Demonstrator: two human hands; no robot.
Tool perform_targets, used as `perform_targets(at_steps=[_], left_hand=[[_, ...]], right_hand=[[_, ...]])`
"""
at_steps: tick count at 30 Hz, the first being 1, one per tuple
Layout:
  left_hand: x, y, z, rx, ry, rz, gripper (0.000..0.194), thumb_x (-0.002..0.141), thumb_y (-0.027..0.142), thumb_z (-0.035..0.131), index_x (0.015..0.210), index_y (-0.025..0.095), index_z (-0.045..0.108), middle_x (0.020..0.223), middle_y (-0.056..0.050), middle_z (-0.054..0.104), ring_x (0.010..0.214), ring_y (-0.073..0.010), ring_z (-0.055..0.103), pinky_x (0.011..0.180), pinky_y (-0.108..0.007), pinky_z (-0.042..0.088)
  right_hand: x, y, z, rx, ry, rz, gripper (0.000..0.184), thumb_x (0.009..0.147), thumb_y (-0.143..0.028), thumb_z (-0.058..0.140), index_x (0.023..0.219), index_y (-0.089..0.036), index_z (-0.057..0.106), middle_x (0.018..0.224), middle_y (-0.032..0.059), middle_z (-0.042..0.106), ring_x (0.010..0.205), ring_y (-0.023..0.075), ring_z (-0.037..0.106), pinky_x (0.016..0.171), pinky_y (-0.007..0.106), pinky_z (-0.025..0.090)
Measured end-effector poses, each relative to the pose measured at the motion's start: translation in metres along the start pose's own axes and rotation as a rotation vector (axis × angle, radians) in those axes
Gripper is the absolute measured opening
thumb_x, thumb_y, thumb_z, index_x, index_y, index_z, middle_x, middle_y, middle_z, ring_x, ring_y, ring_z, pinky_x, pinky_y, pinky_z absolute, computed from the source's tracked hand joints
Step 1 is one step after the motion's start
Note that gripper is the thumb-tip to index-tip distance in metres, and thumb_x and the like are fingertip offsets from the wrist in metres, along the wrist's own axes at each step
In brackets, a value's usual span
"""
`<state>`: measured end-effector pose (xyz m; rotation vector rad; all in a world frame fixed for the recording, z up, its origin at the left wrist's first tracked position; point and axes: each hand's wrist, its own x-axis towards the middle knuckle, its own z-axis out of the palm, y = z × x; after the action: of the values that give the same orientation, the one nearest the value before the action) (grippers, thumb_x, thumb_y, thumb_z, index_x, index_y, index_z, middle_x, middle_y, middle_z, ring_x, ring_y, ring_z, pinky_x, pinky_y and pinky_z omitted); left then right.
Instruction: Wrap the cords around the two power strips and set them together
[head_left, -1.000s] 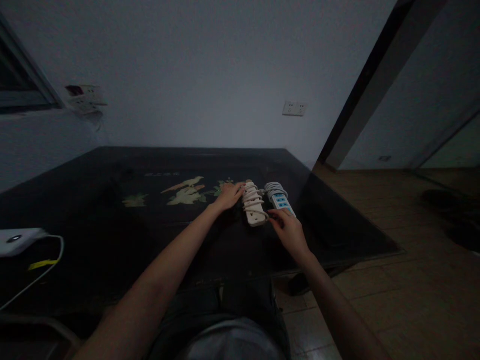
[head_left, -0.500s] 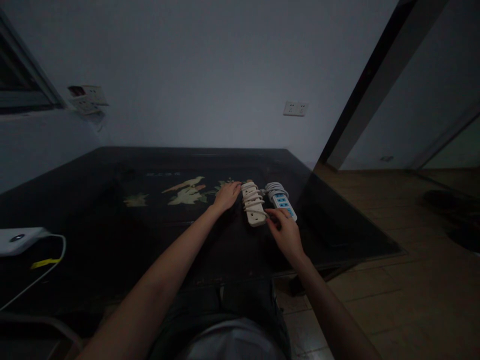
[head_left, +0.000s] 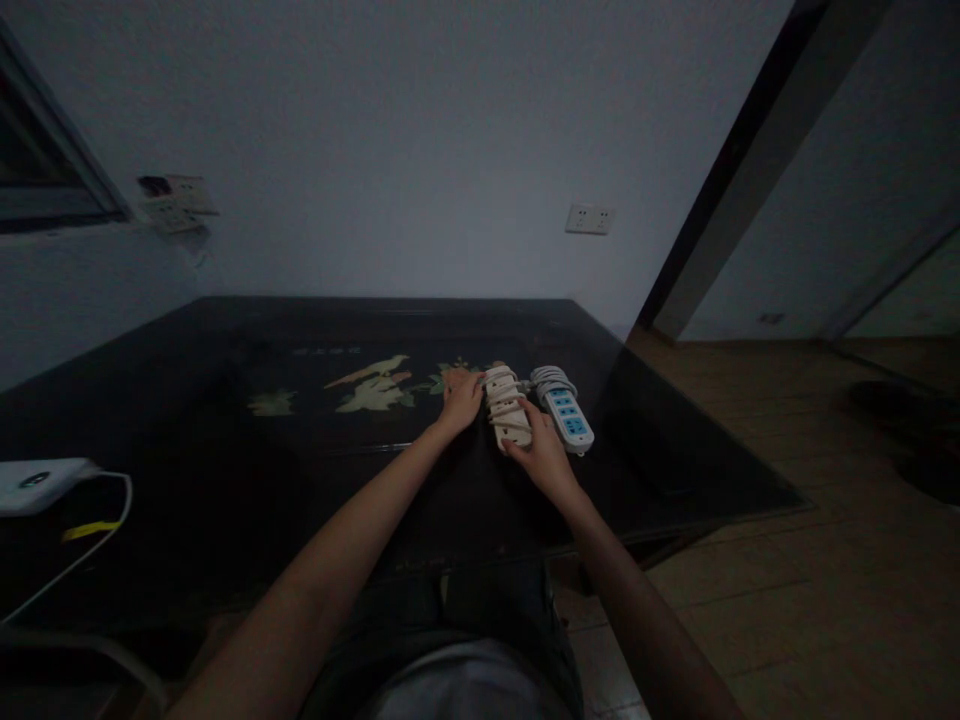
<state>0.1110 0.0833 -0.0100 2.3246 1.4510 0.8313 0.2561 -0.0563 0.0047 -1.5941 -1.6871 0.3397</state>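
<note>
A cream power strip (head_left: 512, 418) with its cord wound round it lies on the dark table. My right hand (head_left: 546, 455) grips its near end, thumb at the near left corner and fingers along the right side. At the far left of the strip is my left hand (head_left: 460, 402), its fingers stretched out and the tips at the strip's edge. Just to the right lies a second power strip (head_left: 568, 412), white with blue sockets, its grey cord coiled over the far end. Neither hand touches that one.
The dark table (head_left: 360, 520) bears a bird-and-flower picture (head_left: 375, 385). A white device (head_left: 45, 485) with a cable and a yellow tag (head_left: 90, 530) sits at the left. A wall socket (head_left: 589, 219) is behind the table; wooden floor (head_left: 787, 580) lies to the right.
My right hand has moved left from between the strips onto the near end of the cream strip, uncovering the white-and-blue one. My left hand has shifted slightly right and nearer.
</note>
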Motion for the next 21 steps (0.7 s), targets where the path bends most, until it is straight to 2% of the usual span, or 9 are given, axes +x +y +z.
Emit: perform_targets(at_steps=[5, 13, 21], left_hand=[[-0.004, 0.012, 0.009, -0.016, 0.027, -0.037, 0.042, 0.094, 0.019, 0.033, 0.132, 0.022, 0.049, 0.131, -0.008, 0.058, 0.130, -0.0237, 0.042, 0.114, -0.050, 0.014], [-0.004, 0.021, 0.014, -0.020, -0.006, -0.023, 0.045, 0.093, 0.016, 0.031, 0.136, 0.022, 0.044, 0.129, -0.009, 0.060, 0.126, -0.0228, 0.048, 0.112, -0.054, 0.017], [-0.009, 0.022, 0.011, 0.041, 0.025, 0.008, 0.043, 0.094, 0.024, 0.032, 0.135, 0.023, 0.046, 0.129, -0.010, 0.060, 0.127, -0.0253, 0.045, 0.111, -0.058, 0.013]], right_hand=[[0.005, 0.010, 0.001, 0.026, -0.023, -0.010, 0.075, 0.075, -0.022, 0.064, 0.143, -0.018, 0.033, 0.118, 0.0131, 0.053, 0.109, 0.0257, 0.057, 0.096, 0.040, 0.044], [0.007, 0.017, -0.007, -0.018, -0.013, -0.028, 0.073, 0.074, -0.021, 0.064, 0.142, -0.012, 0.037, 0.127, 0.0167, 0.054, 0.122, 0.0278, 0.049, 0.099, 0.040, 0.043], [-0.005, 0.006, -0.011, -0.207, 0.012, -0.023, 0.067, 0.083, -0.028, 0.057, 0.145, -0.019, 0.033, 0.129, 0.0137, 0.055, 0.121, 0.0294, 0.049, 0.095, 0.044, 0.045]])
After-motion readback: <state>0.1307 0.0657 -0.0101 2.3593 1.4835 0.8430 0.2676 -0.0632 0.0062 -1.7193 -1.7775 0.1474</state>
